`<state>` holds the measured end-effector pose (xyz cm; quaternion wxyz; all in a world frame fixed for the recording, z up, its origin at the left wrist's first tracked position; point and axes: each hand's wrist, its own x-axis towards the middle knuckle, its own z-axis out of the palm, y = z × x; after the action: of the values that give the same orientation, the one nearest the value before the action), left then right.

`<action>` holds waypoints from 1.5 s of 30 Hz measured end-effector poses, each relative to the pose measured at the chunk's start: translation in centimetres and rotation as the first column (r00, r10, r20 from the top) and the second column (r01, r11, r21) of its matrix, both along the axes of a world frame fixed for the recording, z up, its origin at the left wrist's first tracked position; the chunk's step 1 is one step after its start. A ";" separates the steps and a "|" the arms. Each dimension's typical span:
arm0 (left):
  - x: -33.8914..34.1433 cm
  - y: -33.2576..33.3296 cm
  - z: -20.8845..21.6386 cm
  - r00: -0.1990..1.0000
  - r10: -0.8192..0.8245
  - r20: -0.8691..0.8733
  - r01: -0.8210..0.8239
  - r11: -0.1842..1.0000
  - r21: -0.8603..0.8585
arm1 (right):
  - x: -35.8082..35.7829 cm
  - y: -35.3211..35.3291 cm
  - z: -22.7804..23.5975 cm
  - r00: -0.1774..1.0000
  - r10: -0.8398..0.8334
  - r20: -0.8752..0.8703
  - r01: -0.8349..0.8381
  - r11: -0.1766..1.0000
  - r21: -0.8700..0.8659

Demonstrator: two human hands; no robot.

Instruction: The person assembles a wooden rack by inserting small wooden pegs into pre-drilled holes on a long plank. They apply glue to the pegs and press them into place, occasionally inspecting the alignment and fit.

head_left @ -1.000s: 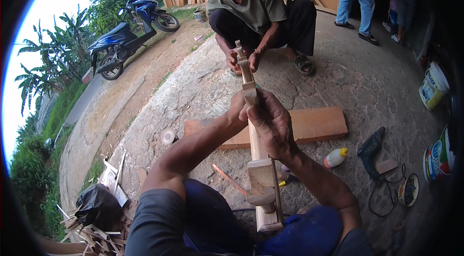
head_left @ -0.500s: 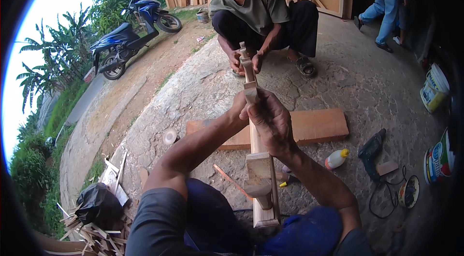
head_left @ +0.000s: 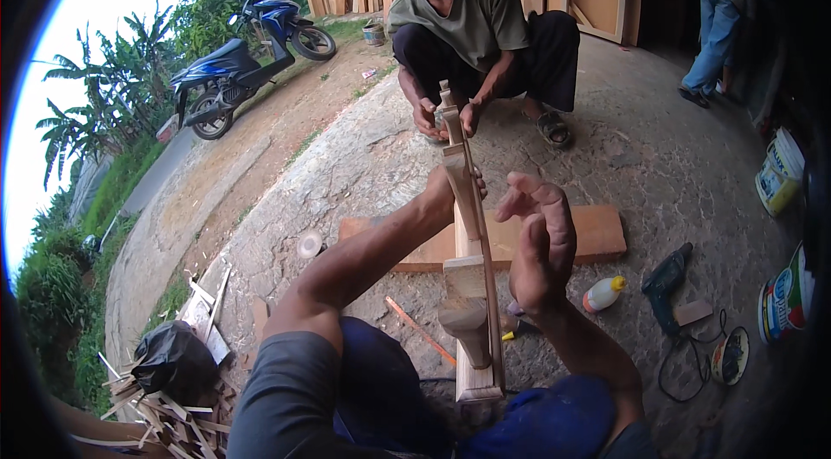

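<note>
A long, narrow wooden rail (head_left: 467,377) with several shaped wooden blocks along it points away from me, between my knees and a squatting co-worker. My left hand (head_left: 442,190) is closed around its middle from the left; its fingertips show past the right side. My right hand (head_left: 544,242) is apart from the rail, just to its right, with fingers spread and slightly curled and nothing in them. One shaped block (head_left: 465,325) stands out near the rail's close end. The co-worker's hands (head_left: 448,119) are at the far end; their exact grip is unclear.
A thick reddish plank (head_left: 571,234) lies across the concrete beneath my hands. To the right are a glue bottle (head_left: 604,294), a corded drill (head_left: 666,286) and paint buckets (head_left: 782,171). Wood scraps (head_left: 173,424) and a black bag (head_left: 175,357) lie at left. A motorbike (head_left: 238,69) stands beyond.
My right hand has let go of the rail and moved right, its fingers opening. My left hand stays on the rail. The person at the far right has moved farther right.
</note>
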<state>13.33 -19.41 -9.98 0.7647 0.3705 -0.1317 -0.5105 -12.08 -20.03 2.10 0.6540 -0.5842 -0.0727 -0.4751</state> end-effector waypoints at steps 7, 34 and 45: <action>-3.7 -0.8 4.8 0.994 0.086 -0.068 -0.077 0.990 0.122 | -4.1 0.6 2.2 0.937 0.271 -0.223 -0.309 0.937 -0.160; -3.6 -1.6 3.0 0.982 0.162 0.094 -0.178 0.965 0.191 | -1.9 -1.8 -2.5 0.980 0.184 0.074 -0.197 0.953 0.230; -8.2 -1.2 7.1 0.954 0.295 0.043 -0.291 0.887 0.359 | -2.4 -3.3 -2.9 0.996 -0.012 -0.091 0.036 0.962 0.269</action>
<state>5.13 -20.61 -2.92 0.7525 0.5170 0.0267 -0.4070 -14.44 -23.35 -0.76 0.7244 -0.5107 0.0293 -0.4621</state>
